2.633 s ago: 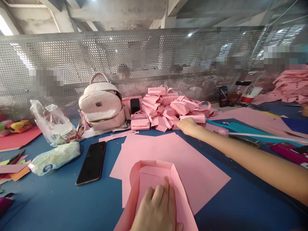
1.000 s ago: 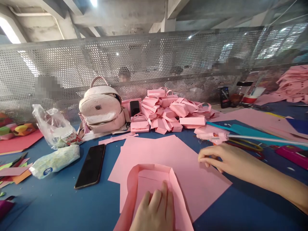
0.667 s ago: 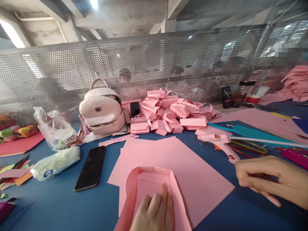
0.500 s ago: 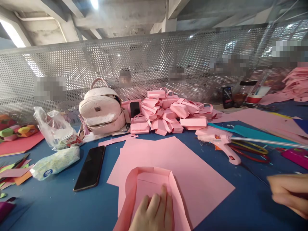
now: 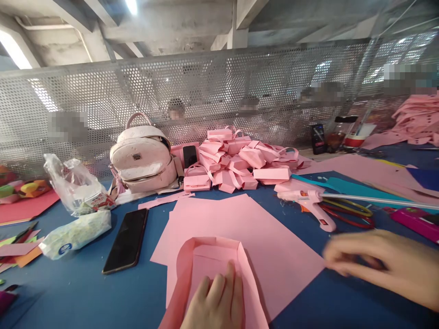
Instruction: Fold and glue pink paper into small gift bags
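The left hand [image 5: 216,301] is laid inside a folded pink paper tray [image 5: 211,262] at the bottom centre of the frame; its bent fingers are spread slightly and rested on the floor of the tray, with nothing seen clasped between them. The tray's raised walls are seen on both sides of the hand and beyond its fingertips, and its near end is cut off by the frame edge. The right hand [image 5: 363,265], at the lower right, is blurred, with its fingers loosely curled; whether anything small is pinched there cannot be made out. Just above it, a pink glue gun [image 5: 308,203] is laid on the blue table [image 5: 68,297], with a long pale glue stick [image 5: 373,199] extended toward the right edge.

Flat pink paper sheets [image 5: 281,256] are spread partly under the tray. To their left, a dark smartphone [image 5: 126,240] is placed face up, and a tissue pack [image 5: 77,233] and a clear plastic bag [image 5: 66,183] are set farther left. Above the sheets, small folded pink paper boxes [image 5: 254,155] are heaped beside a pale pink backpack [image 5: 142,157]. The background is crossed by a perforated metal screen [image 5: 206,77].
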Demonstrator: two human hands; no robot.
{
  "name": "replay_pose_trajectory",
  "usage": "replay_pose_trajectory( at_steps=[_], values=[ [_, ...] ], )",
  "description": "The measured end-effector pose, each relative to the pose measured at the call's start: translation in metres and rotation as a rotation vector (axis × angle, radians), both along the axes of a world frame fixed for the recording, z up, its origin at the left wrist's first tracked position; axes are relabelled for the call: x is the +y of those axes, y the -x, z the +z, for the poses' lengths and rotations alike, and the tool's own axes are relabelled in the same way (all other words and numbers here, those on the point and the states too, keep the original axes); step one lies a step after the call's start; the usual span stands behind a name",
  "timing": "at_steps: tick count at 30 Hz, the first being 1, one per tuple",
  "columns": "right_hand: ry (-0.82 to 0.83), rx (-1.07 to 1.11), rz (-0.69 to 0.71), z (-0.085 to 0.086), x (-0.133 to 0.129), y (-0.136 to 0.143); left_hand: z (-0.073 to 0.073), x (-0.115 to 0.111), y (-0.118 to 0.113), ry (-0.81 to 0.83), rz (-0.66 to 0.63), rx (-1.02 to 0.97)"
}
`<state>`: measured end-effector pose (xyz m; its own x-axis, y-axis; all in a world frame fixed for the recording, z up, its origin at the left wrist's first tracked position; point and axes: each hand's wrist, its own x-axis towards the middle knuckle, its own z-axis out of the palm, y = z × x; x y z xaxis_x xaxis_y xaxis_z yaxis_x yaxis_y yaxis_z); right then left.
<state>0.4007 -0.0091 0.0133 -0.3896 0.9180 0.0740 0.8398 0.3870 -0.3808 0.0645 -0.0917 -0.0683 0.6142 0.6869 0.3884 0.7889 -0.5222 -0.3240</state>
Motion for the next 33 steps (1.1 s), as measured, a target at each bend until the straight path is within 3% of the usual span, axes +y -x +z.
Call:
replay_pose_trajectory(
  at_steps=[2, 4, 7, 10, 15, 21, 27, 33],
  values=[
    [0.148, -0.076, 0.155, 0.018, 0.021, 0.048, -0.002, -0.001, -0.001, 0.014, 0.011, -0.008],
    [0.106, -0.058, 0.220, 0.025, 0.044, 0.094, -0.002, -0.001, -0.003, 0.027, 0.018, -0.003],
    [-0.039, -0.057, 0.270, 0.016, 0.081, 0.147, -0.001, -0.001, -0.003, 0.026, 0.014, 0.001],
    [-0.082, -0.072, 0.249, -0.005, 0.120, 0.177, 0.001, 0.000, -0.002, -0.007, 0.000, -0.019],
    [-0.105, -0.131, 0.231, -0.027, 0.161, 0.194, 0.002, 0.002, -0.002, -0.077, -0.003, -0.049],
    [-0.125, -0.198, 0.238, -0.032, 0.167, 0.197, 0.001, 0.004, -0.003, -0.100, 0.013, -0.036],
    [-0.144, -0.204, 0.236, -0.023, 0.161, 0.211, -0.002, 0.003, -0.003, -0.099, 0.009, -0.047],
    [-0.163, -0.101, 0.337, -0.005, 0.151, 0.252, -0.006, 0.003, -0.004, -0.102, 0.014, -0.072]
  ],
)
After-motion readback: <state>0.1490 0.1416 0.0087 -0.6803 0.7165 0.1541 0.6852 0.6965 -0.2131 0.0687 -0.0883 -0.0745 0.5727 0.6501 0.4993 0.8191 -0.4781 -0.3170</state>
